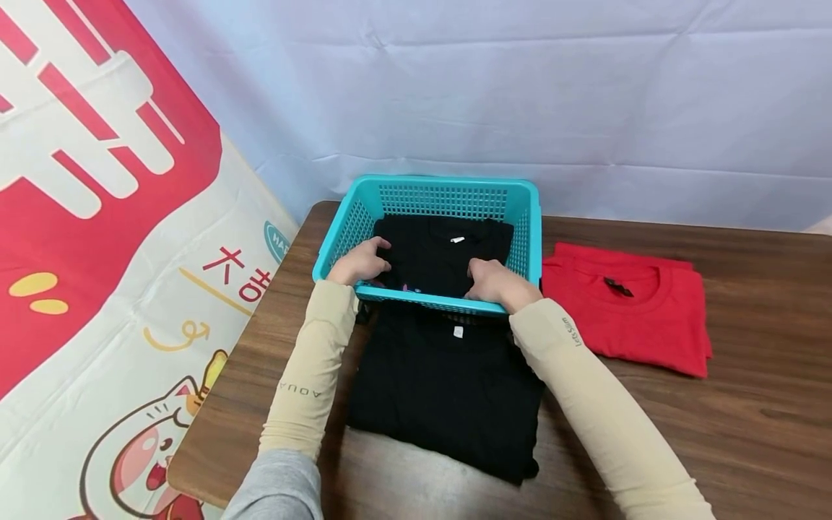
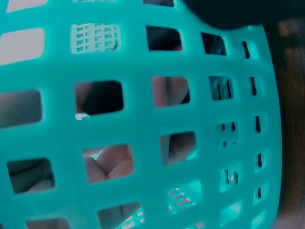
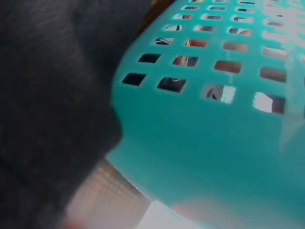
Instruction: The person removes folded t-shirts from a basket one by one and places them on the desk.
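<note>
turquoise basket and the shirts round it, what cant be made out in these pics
Head view: lower part of the black shirt inside the basket, hidden by the front rim.
Head view: far edge of the outer black shirt, hidden by the basket.
Head view: wording on the label of the red shirt, too small.
Left wrist view: most of what lies behind the basket's wall.
Right wrist view: identity of the dark shape, blurred and cut off.

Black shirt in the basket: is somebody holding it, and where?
Can't tell: the left hand is at the left edge of the black shirt, the right hand near its front right corner, but any grip is hidden.
</note>
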### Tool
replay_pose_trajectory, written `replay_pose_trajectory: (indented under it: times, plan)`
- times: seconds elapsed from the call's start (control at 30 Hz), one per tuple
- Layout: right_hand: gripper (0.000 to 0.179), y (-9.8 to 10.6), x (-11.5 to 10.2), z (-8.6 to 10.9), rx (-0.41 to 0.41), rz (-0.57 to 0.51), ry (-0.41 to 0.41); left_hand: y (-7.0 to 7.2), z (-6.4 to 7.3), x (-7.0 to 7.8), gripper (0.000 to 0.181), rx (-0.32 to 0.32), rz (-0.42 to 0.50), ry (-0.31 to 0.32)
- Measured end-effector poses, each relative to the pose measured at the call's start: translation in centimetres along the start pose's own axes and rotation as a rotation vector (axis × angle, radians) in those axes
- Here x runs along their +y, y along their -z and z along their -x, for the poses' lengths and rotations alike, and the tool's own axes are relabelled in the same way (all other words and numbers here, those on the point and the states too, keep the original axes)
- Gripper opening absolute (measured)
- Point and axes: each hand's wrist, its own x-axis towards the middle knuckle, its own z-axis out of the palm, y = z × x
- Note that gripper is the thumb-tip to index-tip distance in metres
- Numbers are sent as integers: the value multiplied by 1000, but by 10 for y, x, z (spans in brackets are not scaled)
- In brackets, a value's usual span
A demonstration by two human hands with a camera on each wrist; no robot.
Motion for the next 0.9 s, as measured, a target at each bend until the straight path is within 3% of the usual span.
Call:
replay_pose_trajectory:
  times: [0.1, 0.23, 0.33, 0.47, 0.6, 0.8, 0.9]
  plan:
    - [50, -2, -1, -1, 1, 13, 24, 0, -1, -2, 46, 4, -37, -19]
    - [57, -4, -3, 1, 14, 10, -22, 0, -2, -3, 42, 0, -62, -16]
    - [58, -5, -4, 3, 62, 11, -68, 0, -2, -4, 38, -5, -4, -5]
    - [36, -6, -4, 5, 108, 28, -100, 0, 1, -3, 36, -2, 147, 10]
    - [30, -8, -4, 6, 92, 55, -116, 1, 2, -4, 38, 30, 139, -1]
    - [59, -10, -7, 8, 86, 88, -150, 3, 2, -6, 37, 42, 89, 4]
    - [63, -10, -8, 8, 76, 90, -168, 3, 0, -8, 27, 39, 58, -4]
